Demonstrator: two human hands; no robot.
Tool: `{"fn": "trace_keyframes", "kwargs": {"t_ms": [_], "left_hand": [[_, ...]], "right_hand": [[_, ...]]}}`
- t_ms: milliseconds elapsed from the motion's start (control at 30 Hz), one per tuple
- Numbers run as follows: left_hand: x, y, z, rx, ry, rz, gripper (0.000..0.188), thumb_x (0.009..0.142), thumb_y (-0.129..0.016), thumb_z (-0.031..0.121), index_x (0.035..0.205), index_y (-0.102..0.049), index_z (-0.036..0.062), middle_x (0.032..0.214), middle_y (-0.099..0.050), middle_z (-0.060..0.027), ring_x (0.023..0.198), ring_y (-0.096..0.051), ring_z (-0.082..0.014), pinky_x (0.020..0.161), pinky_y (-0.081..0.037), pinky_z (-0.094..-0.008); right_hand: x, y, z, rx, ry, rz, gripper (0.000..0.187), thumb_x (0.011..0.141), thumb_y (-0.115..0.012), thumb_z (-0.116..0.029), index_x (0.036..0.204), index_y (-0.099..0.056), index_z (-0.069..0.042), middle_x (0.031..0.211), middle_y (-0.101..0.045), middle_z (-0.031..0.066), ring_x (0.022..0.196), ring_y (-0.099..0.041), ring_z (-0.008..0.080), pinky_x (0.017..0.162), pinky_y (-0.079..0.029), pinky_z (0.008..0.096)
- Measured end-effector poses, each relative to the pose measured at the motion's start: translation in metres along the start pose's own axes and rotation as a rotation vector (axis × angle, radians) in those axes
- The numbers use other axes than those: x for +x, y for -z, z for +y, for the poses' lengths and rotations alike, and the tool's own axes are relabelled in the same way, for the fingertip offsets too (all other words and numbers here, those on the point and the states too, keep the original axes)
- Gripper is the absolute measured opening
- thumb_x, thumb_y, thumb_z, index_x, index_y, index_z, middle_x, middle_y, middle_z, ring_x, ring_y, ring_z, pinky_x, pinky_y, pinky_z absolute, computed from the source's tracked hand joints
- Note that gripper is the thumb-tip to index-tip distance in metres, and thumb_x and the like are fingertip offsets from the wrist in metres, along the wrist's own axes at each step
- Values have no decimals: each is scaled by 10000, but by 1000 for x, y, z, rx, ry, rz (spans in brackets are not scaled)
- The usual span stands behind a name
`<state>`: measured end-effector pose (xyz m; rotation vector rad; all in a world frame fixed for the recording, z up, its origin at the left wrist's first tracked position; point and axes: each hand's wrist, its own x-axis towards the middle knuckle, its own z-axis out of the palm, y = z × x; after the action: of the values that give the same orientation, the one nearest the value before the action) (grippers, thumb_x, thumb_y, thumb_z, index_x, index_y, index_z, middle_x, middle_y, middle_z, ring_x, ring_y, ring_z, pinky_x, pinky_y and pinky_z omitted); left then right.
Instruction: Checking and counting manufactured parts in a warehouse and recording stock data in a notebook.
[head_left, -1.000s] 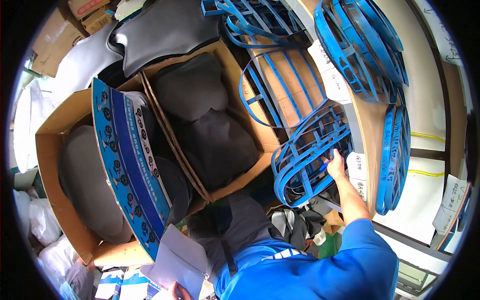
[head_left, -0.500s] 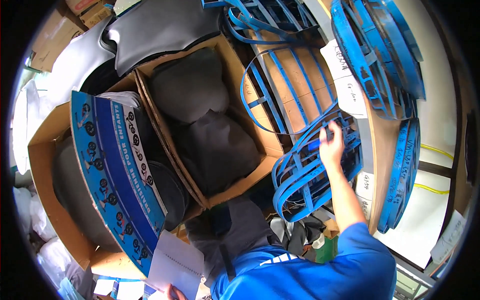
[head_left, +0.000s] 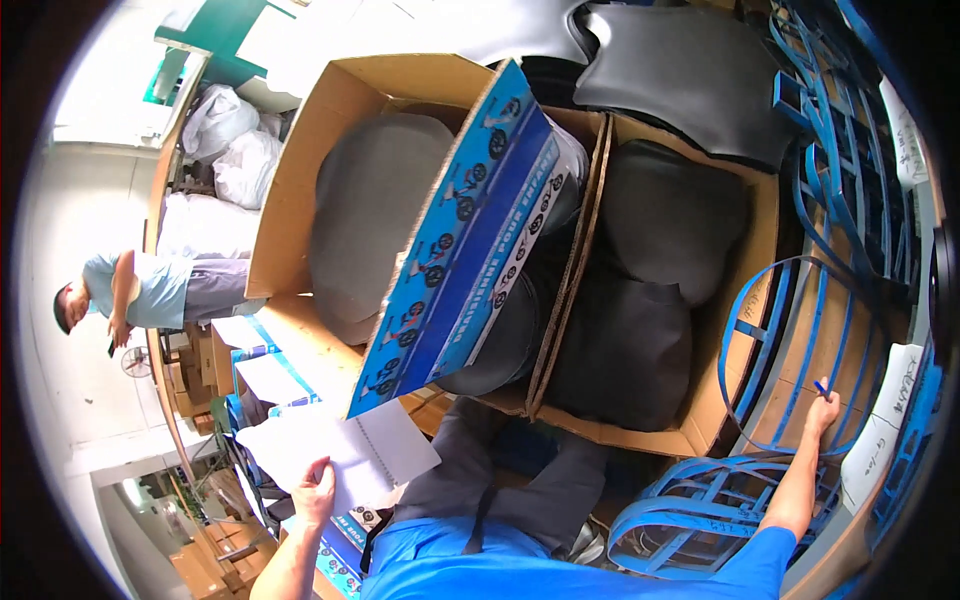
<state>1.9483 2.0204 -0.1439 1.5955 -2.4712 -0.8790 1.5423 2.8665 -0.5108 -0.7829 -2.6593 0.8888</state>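
Left grip (head_left: 315, 492) pinching a notebook (head_left: 408, 440) — white, spiral-bound, spread — right grip (head_left: 823, 413) clasping a blue pen (head_left: 821, 388)

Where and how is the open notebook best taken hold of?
Probably pinch the notebook by its near edge, coming from the wearer's side, thumb on top and fingers beneath: its thin pages lie spread, the spiral runs between them, and the left hand's thumb rests there.

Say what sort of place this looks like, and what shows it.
Probably a workshop or its storeroom: open brown cardboard boxes hold dark grey, curved-edged sheets, blue slatted frames with rounded ends are gathered at the right, and bulging white plastic bags sit behind.
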Motion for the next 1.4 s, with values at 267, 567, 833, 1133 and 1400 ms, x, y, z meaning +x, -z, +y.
{"fn": "trace_keyframes", "kwargs": {"t_ms": [267,567,833,1133,1400], "left_hand": [[24,29,24,137,-25,29,161,838,-685,84,974,-725,9,759,-696,-64,714,-616,-88,692,-505,-252],[95,73,-52,-144,-130,170,166,805,-690,103,936,-730,8,845,-719,-158,775,-708,-243,710,-546,-316],[179,141,-137,-315,-164,208,135,792,-682,57,911,-709,-3,830,-703,-165,771,-703,-282,694,-549,-336],[206,172,-185,-463,-150,339,129,782,-684,30,905,-695,-6,803,-685,-167,729,-683,-306,640,-535,-358],[148,172,-175,-621,-72,481,150,794,-691,19,943,-688,2,772,-663,-149,692,-662,-295,616,-522,-351]], "right_hand": [[-91,4,-169,-326,-121,19,602,849,-632,-627,751,-607,-33,708,-623,185,680,-564,352,649,-437,480],[-186,41,-315,-53,220,-201,484,907,-683,-432,670,-539,-35,618,-472,8,608,-414,127,545,-355,311],[-270,120,-521,-48,614,-282,406,953,-650,-338,697,-545,-41,616,-438,-30,596,-360,87,521,-305,267],[-383,80,-815,70,951,-334,385,1000,-567,-356,724,-514,-94,631,-398,-64,590,-332,48,510,-262,218],[-598,-51,-1031,259,1298,-877,279,984,-609,-277,790,-584,-77,627,-416,-82,559,-360,0,466,-236,217]]}}
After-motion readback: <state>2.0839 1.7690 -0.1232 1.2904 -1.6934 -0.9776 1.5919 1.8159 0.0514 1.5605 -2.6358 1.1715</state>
